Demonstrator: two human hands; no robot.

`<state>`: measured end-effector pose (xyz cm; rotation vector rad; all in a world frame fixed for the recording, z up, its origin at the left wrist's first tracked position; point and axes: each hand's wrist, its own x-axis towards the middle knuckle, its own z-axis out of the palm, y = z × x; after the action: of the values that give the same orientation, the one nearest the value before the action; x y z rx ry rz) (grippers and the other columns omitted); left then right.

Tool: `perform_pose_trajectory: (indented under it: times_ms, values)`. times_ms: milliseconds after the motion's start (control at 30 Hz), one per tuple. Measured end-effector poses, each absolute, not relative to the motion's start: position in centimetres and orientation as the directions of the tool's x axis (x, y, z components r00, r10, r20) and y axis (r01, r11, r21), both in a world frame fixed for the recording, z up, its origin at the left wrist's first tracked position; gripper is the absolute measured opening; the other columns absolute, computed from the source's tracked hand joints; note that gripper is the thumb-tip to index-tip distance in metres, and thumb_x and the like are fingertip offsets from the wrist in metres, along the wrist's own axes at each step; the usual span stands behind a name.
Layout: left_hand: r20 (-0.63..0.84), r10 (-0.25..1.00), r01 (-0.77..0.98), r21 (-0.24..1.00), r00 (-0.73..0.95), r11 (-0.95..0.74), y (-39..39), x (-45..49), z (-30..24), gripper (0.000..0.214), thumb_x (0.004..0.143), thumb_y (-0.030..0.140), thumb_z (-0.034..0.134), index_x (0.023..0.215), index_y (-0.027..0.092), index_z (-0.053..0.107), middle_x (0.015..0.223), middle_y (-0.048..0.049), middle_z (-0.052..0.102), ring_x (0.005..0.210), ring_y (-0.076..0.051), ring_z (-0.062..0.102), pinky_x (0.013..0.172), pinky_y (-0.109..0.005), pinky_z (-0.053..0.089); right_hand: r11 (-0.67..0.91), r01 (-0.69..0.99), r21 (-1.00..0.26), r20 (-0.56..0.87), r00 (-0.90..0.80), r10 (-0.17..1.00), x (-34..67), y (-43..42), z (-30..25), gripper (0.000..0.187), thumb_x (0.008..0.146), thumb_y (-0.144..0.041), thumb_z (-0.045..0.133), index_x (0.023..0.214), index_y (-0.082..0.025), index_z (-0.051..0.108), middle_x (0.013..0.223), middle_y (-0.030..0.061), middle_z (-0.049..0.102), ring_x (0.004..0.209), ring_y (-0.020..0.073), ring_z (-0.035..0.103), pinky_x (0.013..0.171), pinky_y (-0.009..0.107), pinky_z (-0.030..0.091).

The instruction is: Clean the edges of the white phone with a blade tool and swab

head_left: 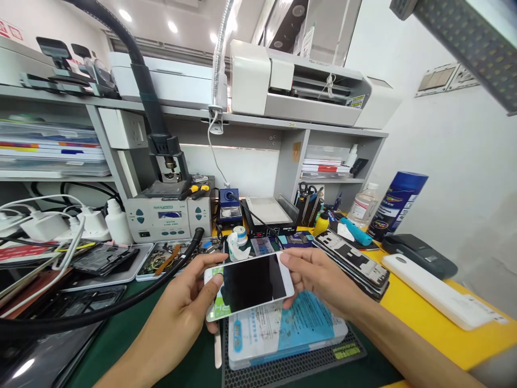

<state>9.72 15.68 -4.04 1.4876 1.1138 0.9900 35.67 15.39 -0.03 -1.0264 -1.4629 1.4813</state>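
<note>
Over the dark-green work mat (113,342), a white rectangular glass-fronted phone (254,283) is clamped endwise by the left hand (183,312) and right hand (319,275); inspection seems underway, steady support called for.

phone (254,284): smooth, glossy | box (286,330): smooth plastic | gooseneck (221,54): shiny ribbed metal

White wall (456,161) on R w/ sq. plates (437,81) up high. Grey shelf unit (290,167) along back of counter (432,334); counter yellow on R, dk green ctr. Pale ceiling (155,11) w/ small rd. lights (173,27) on; LED lamp panel (464,51) upper R.
</note>
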Motion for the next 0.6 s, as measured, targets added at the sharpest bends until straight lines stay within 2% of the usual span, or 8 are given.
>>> perform_pose_trajectory:
  times_ms: [167,400,600]
  values:
    - [0.022,0.976,0.166,0.984,0.217,-0.059,15.6,9.7,-3.4,0.061,0.092,0.064,0.060,0.141,0.029,0.049,0.073,0.0050,0.063,0.051,-0.017,0.061,0.059,-0.032,0.049,0.028,0.041,-0.999,0.010,-0.387,0.922,35.7,15.2,0.2,0.033,0.087,-0.040,0.078,0.106,-0.013,0.075,0.068,-0.0004,0.065,0.064,0.0164,0.067,0.063,0.032,0.063]
    - [0.040,0.981,0.142,0.988,0.190,-0.067,15.3,10.0,-2.9,0.058,0.091,0.062,0.061,0.137,0.027,0.053,0.071,0.0056,0.063,0.049,-0.017,0.060,0.058,-0.031,0.048,0.064,0.050,-0.997,0.037,-0.423,0.905,35.8,15.2,0.2,0.036,0.091,-0.034,0.074,0.122,-0.014,0.072,0.089,0.0069,0.076,0.072,0.0179,0.072,0.062,0.029,0.062]
    - [0.031,0.984,0.059,0.997,0.173,-0.042,15.0,10.4,-2.3,0.058,0.088,0.057,0.066,0.134,0.024,0.052,0.085,0.0022,0.069,0.048,-0.014,0.059,0.051,-0.029,0.051,0.014,-0.004,-1.000,0.014,-0.480,0.877,35.9,15.2,0.5,0.041,0.092,-0.026,0.070,0.131,-0.014,0.066,0.100,0.0109,0.078,0.077,0.0205,0.076,0.063,0.029,0.062]
